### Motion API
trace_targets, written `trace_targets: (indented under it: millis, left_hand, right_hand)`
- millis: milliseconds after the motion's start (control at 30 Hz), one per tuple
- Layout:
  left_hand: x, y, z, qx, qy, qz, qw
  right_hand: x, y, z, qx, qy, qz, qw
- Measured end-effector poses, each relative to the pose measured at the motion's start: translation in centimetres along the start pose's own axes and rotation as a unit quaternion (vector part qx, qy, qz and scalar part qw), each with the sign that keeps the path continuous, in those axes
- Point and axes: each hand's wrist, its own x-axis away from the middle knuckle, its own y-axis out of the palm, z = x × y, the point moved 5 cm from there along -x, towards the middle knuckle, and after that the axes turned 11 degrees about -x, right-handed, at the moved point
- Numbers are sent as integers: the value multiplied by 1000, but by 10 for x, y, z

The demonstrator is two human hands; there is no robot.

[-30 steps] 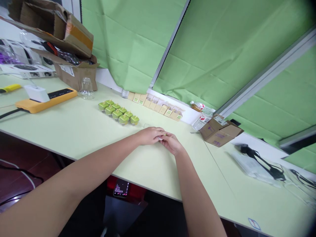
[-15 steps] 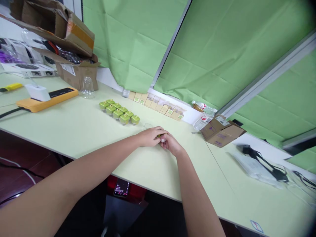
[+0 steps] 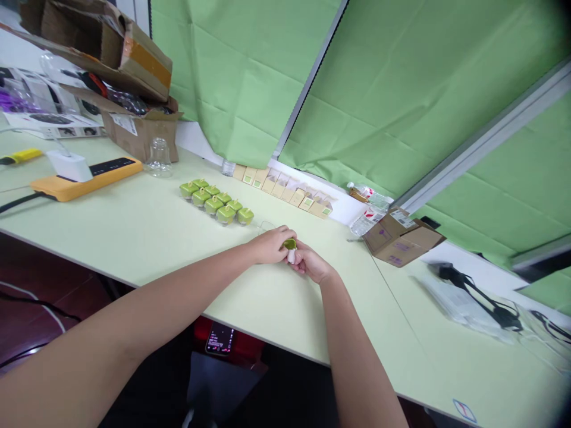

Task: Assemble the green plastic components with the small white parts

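My left hand (image 3: 270, 245) and my right hand (image 3: 311, 262) meet over the pale green table (image 3: 147, 238), fingers pinched together around one small green-capped bottle (image 3: 289, 246). Its green cap shows between the fingertips, with a whitish body below. Just beyond my left hand lies a small clear piece (image 3: 266, 226). A cluster of several more green-capped bottles (image 3: 216, 203) stands to the far left of my hands. A row of small tan boxes (image 3: 285, 191) lines the wall behind them.
An open brown carton (image 3: 401, 238) and plastic water bottles (image 3: 366, 208) lie right of my hands. A yellow power strip (image 3: 84, 178) with a white plug, a glass bottle (image 3: 157, 158) and stacked cardboard boxes (image 3: 111, 71) sit at left. Black cables in plastic bags (image 3: 477, 297) lie far right.
The green cap has come into view between my fingertips; earlier my fingers covered it. Both hands stay in nearly the same spot.
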Motion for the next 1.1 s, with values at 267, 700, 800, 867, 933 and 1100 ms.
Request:
trace_targets:
  millis: [267, 700, 800, 867, 933, 1100]
  left_hand:
    - [-2, 3, -11, -13, -20, 38, 999]
    - [-7, -2, -24, -35, -81, 116, 989]
    - [-6, -8, -21, -45, -78, 136, 987]
    - [-6, -12, -19, -37, -75, 148, 985]
    - [-7, -12, -19, -25, -78, 147, 986]
    - [-8, -9, -20, -7, -69, 136, 988]
  right_hand:
    - [5, 4, -7, -47, 7, -22, 999]
    - [-2, -22, -2, -4, -5, 99, 995]
    - [-5, -31, 1, 108, -11, 185, 977]
    - [-5, -38, 1, 184, -28, 228, 956]
    - [-6, -42, 0, 225, -48, 238, 944]
    - [-5, -38, -3, 249, -77, 211, 942]
